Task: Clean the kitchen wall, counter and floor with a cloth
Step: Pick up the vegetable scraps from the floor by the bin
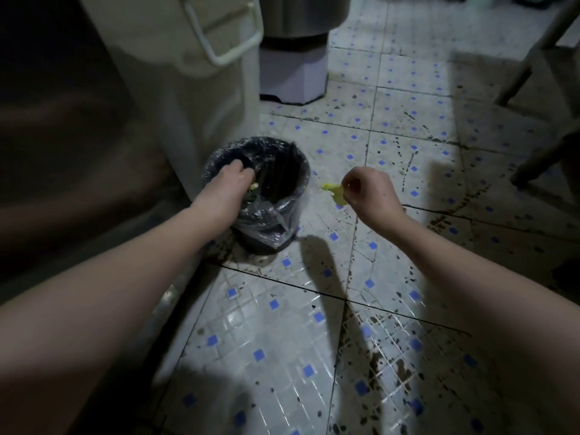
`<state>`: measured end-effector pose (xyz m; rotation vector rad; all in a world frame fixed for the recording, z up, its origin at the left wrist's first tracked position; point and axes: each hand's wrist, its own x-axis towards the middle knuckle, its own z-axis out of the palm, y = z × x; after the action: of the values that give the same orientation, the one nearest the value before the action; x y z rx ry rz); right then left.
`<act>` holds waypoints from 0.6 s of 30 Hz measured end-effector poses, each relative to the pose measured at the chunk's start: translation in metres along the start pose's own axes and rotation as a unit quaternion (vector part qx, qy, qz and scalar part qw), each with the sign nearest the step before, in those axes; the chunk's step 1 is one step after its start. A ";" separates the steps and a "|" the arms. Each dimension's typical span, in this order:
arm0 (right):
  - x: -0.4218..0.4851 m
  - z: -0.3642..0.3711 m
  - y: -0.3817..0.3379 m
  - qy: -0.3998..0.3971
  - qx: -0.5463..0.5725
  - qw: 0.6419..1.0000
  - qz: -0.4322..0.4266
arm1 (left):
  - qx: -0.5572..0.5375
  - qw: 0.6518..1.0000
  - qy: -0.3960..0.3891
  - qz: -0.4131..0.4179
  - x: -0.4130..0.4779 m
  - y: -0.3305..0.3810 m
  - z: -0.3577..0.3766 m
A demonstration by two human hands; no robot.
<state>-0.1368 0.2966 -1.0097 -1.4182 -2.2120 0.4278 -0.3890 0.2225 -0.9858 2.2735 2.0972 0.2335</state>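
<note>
Into lined bin [266, 227], left hand [233, 178] lowered, fingers curled; hold cannot be told. At 3 o'clock of bin, yellow scrap [335, 192] pinched by right hand [367, 189] above stained floor [282, 324].

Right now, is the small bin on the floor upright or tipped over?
Upright: the bin has its bag-lined mouth facing up and its base on the tiled floor; the left hand reaches down into it.

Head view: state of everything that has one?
small black round bin with dark plastic liner: upright, lidless, mouth open.
left hand: down in the bin mouth, fingers curled; grip unclear.
right hand: pinches the small crumpled yellow piece, beside the bin.
small crumpled yellow piece: held off the floor.
white floor tiles with blue squares: spattered with dark stains.
</note>
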 end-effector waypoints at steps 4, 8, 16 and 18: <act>0.016 -0.002 -0.013 0.015 0.013 0.999 -0.028 | 0.006 1.000 -0.011 -0.028 0.001 -0.005 0.001; 0.033 0.000 -0.027 0.050 0.049 0.997 -0.028 | 0.013 0.998 -0.018 -0.052 0.000 -0.004 0.004; 0.043 0.021 -0.051 0.046 0.093 0.994 -0.042 | 0.092 0.993 -0.052 -0.044 -0.002 -0.010 0.009; 0.044 0.026 -0.054 0.040 0.099 0.993 -0.043 | 0.139 0.988 -0.055 -0.035 -0.004 -0.014 0.010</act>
<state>-0.2077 0.3140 -0.9942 -1.2116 -2.0936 0.5339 -0.4020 0.2204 -0.9981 2.2832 2.2699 -0.1958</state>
